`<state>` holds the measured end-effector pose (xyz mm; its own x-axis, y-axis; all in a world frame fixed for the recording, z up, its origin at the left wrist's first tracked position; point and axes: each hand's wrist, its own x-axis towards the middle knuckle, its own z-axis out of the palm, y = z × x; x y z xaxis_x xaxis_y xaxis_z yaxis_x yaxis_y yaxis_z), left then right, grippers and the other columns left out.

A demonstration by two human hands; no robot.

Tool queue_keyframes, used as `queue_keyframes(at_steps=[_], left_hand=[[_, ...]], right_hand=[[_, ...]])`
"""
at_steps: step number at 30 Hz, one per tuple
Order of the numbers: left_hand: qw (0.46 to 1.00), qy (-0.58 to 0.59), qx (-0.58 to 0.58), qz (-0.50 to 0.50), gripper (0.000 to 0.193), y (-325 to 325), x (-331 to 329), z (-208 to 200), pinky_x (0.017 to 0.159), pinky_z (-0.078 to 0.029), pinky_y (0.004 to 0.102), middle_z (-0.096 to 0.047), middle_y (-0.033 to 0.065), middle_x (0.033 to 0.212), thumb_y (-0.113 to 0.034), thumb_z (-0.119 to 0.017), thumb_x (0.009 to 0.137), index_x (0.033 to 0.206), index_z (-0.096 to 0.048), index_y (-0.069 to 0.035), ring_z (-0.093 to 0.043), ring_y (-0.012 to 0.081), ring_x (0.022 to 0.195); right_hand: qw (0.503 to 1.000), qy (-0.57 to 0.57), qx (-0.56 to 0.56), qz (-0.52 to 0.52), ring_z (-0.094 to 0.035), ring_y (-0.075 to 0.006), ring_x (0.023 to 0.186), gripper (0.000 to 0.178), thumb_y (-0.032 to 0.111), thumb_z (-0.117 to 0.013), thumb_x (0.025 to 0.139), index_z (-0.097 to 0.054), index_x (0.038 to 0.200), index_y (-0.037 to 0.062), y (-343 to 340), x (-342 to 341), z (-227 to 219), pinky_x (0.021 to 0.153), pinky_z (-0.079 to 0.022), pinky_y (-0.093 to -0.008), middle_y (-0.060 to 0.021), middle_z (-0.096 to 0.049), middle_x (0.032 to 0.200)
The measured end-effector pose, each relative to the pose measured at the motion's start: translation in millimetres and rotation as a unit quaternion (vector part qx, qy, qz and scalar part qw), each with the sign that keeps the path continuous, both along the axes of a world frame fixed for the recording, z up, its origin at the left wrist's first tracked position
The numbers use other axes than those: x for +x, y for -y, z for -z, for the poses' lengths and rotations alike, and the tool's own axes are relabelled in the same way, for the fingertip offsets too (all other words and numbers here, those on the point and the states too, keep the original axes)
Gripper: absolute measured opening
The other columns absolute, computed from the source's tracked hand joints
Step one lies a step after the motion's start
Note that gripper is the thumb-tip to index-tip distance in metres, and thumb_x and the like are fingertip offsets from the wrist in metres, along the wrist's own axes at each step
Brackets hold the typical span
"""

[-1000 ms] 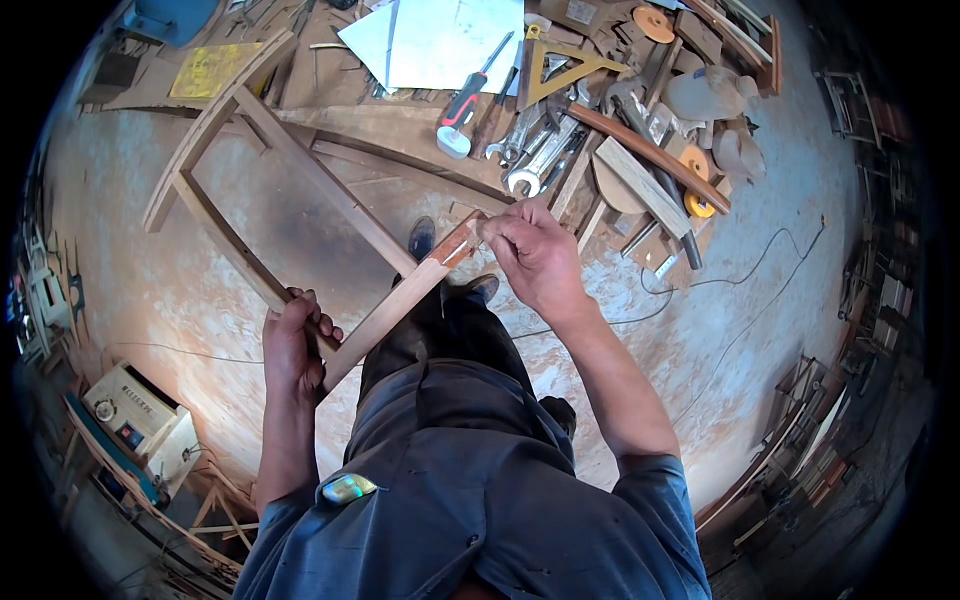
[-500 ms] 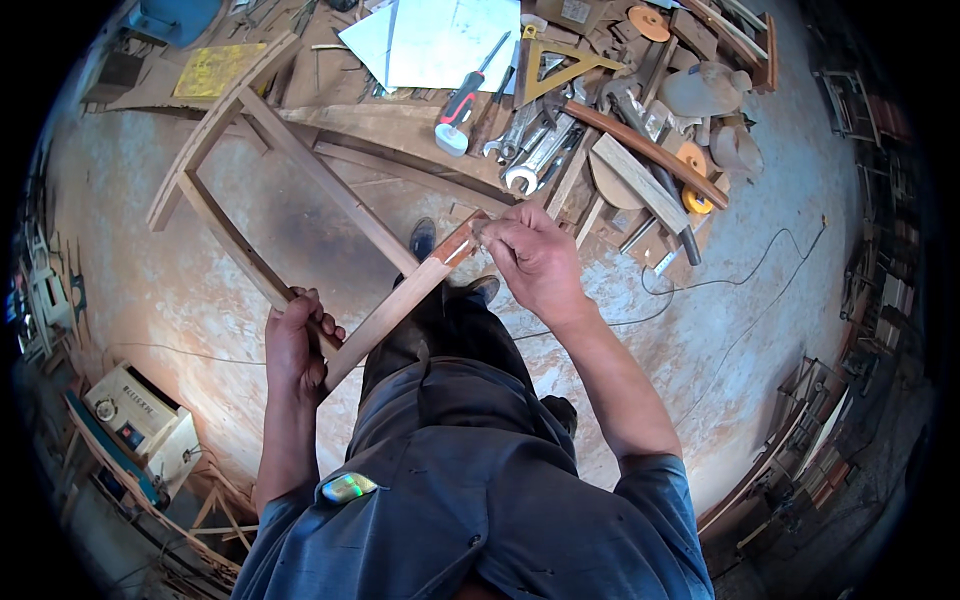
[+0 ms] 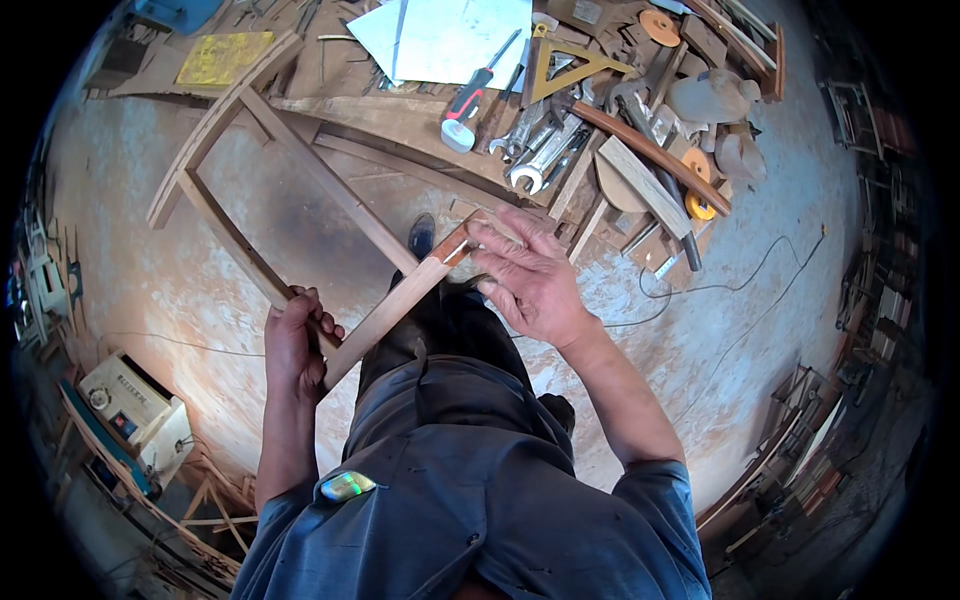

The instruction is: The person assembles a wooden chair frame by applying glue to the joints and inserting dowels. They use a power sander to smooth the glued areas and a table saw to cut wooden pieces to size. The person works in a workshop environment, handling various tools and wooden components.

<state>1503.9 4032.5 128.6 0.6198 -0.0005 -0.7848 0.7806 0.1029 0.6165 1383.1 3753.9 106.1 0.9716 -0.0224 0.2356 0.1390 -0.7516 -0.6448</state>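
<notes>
A ladder-like wooden frame (image 3: pixel 330 197) reaches from my lap toward the workbench, with two rails joining a curved far piece to a straight near piece. My left hand (image 3: pixel 298 327) is wrapped round the nearer rail, close to where it meets the near piece. At that piece's other end the wood is reddish brown, with a pale slot in it. Beside this end is my right hand (image 3: pixel 532 278), its fingers spread and the fingertips at the reddish wood. I see nothing held in it.
A cluttered workbench (image 3: pixel 385 125) lies ahead, with a screwdriver (image 3: pixel 470 100), several wrenches (image 3: pixel 540 160), a yellow set square (image 3: pixel 570 65) and paper sheets (image 3: pixel 465 40). A cable (image 3: pixel 735 288) runs over the floor at right. A cream machine (image 3: pixel 140 410) stands lower left.
My right hand has opened from a pinch at the reddish end to spread fingers beside it. The left hand keeps its hold, and the frame stays nearly still.
</notes>
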Motion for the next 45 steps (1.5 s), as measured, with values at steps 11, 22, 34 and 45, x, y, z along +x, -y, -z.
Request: queue_keyframes(at_steps=[11,22,34,45], left_hand=[[0.999,-0.021,0.016,-0.042,0.004,-25,12,16,0.054,-0.048,0.0353,-0.046,0.0019,0.069,-0.008,-0.053,0.087,0.09,-0.051,-0.01,-0.049,0.0164,0.056],[0.994,-0.032,0.005,-0.108,0.006,-59,28,19,0.055,-0.048,0.035,-0.047,0.0016,0.068,-0.011,-0.057,0.089,0.093,-0.053,-0.01,-0.05,0.016,0.056],[0.994,0.006,0.021,-0.111,0.007,-54,34,22,0.053,-0.048,0.0351,-0.045,0.0022,0.067,-0.009,-0.056,0.087,0.09,-0.049,-0.009,-0.049,0.0159,0.055],[0.996,0.051,0.002,-0.072,0.013,-36,33,19,0.053,-0.049,0.0338,-0.045,0.0043,0.068,-0.008,-0.058,0.087,0.088,-0.045,-0.008,-0.05,0.0157,0.054]], right_hand=[[0.96,-0.068,0.153,0.226,-0.056,-0.0363,0.1,0.036,0.015,-0.074,0.076,-0.064,0.107,0.0016,19,41,73,0.086,-0.047,-0.0446,-0.0168,-0.064,0.101],[0.976,-0.001,-0.011,0.22,-0.053,-0.0302,0.1,0.036,0.015,-0.077,0.073,-0.066,0.107,0.0091,18,133,141,0.092,-0.039,-0.0405,-0.0088,-0.064,0.104],[0.869,-0.21,0.42,0.157,-0.059,-0.0064,0.089,0.028,0.008,-0.07,0.088,-0.059,0.113,0.002,-2,78,29,0.079,-0.048,-0.0246,-0.0021,-0.065,0.096],[0.872,-0.29,0.338,0.204,-0.06,-0.0074,0.069,0.025,0.014,-0.073,0.086,-0.064,0.106,0.003,-5,42,-2,0.064,-0.049,-0.0252,-0.0038,-0.066,0.082]])
